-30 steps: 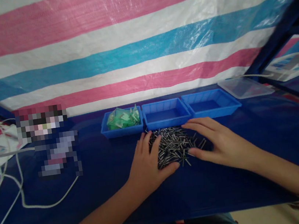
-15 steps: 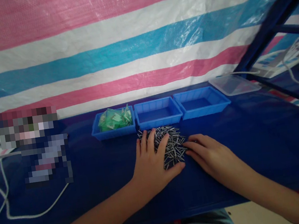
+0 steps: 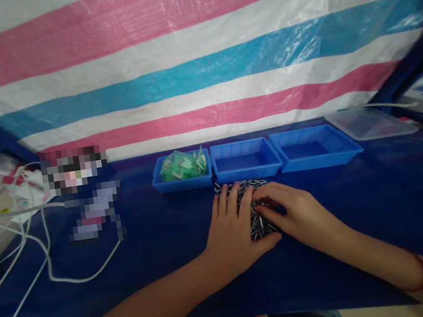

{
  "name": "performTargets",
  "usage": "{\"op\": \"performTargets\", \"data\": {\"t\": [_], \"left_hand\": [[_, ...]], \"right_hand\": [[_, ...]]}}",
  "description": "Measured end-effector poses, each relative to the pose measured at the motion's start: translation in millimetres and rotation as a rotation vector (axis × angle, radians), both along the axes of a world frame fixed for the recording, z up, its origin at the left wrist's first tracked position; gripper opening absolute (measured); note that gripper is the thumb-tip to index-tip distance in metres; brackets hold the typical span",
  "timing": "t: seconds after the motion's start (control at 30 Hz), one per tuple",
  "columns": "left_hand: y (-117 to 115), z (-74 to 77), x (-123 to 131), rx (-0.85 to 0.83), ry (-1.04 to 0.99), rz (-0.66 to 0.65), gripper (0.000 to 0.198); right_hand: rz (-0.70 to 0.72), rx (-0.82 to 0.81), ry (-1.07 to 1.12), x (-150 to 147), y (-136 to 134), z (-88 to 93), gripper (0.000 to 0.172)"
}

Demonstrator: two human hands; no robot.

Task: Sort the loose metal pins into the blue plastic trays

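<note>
A pile of thin silvery metal pins, like nails or rivets, lies on the blue table. My left hand rests palm down over the pile's left side, fingers spread. From the right, my right hand reaches into the pile. Its thumb and fingers are bent towards each other in a pinch shape among the pins; what lies between the tips is too small to make out. Just behind the pile stand a blue bin with green plastic bags, an empty middle bin and an empty right bin.
A clear plastic lid lies at the back right. White cables run over the table's left side, near blurred-out items. A striped plastic sheet hangs behind the table.
My right hand has moved from the pile's right edge in over the pins, closer to my left hand. The left hand stays spread on the pile. The whole view has shifted.
</note>
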State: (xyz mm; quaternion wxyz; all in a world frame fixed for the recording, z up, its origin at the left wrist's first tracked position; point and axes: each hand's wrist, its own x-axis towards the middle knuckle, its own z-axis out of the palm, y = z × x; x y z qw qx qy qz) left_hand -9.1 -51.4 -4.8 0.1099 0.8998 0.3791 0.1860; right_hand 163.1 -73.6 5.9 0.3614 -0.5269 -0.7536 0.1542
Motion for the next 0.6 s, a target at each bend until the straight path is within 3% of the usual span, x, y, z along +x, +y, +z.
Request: {"op": "performTargets", "data": {"t": [0.23, 0.43, 0.6], "left_hand": [[3.2, -8.5, 0.5, -0.034, -0.100, 0.020, 0.094], [8.5, -9.3, -3.9, -0.091, -0.177, -0.008, 0.078], [9.1, -3.1, -4.1, -0.034, -0.120, 0.040, 0.066]], "right_hand": [[0.075, 0.122, 0.052, -12.7, 14.9, 4.3, 0.014], [0.159, 0.311, 0.036, -17.4, 18.4, -8.3, 0.017], [0.135, 0.323, -0.031, -16.7, 15.2, -12.1, 0.016]]}}
